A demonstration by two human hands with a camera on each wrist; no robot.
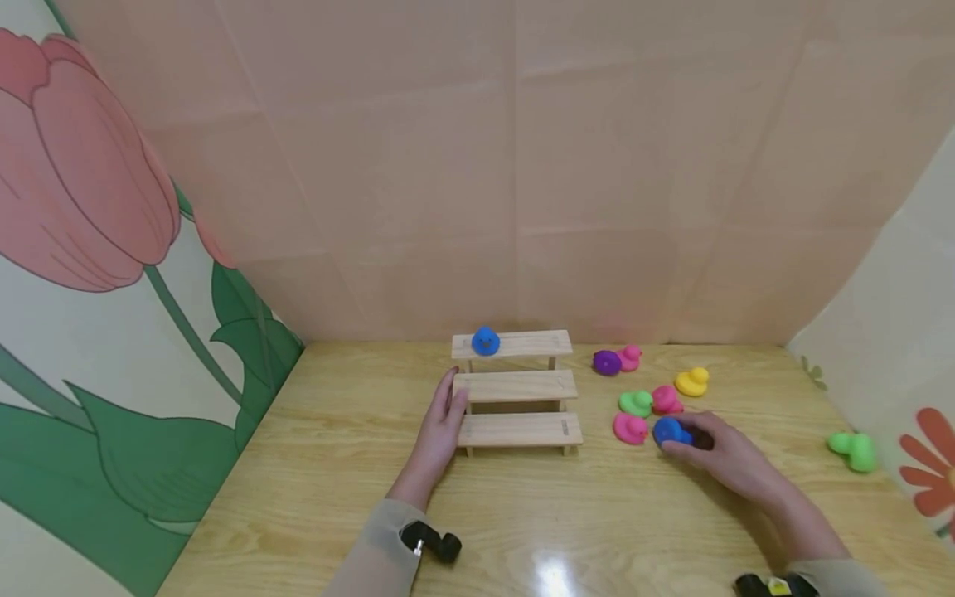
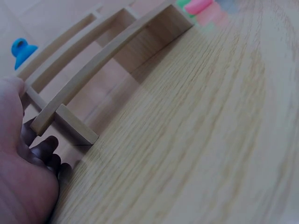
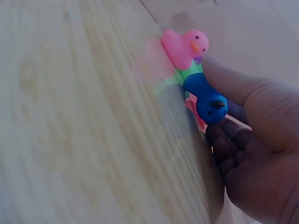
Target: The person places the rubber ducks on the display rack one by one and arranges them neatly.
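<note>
A three-tier wooden step stand (image 1: 515, 429) stands on the table, a blue rubber duck (image 1: 486, 341) at the left of its top step. My left hand (image 1: 441, 412) grips the stand's left end, thumb at the middle step and fingers curled below in the left wrist view. To the right, my right hand (image 1: 727, 456) holds a second blue rubber duck (image 3: 209, 100) between thumb and fingers, low over the tabletop. Beside this duck sits a pink duck (image 1: 630, 429), also large in the right wrist view, with a green duck (image 1: 635, 404) and another pink duck (image 1: 667, 400) just behind.
Farther back are a purple duck (image 1: 607, 362), a pink duck (image 1: 631, 357) and a yellow duck (image 1: 692, 381). A green duck (image 1: 853, 451) lies by the right wall. Behind the wooden table (image 1: 336, 464) rises a pinkish-brown backdrop (image 1: 515, 166).
</note>
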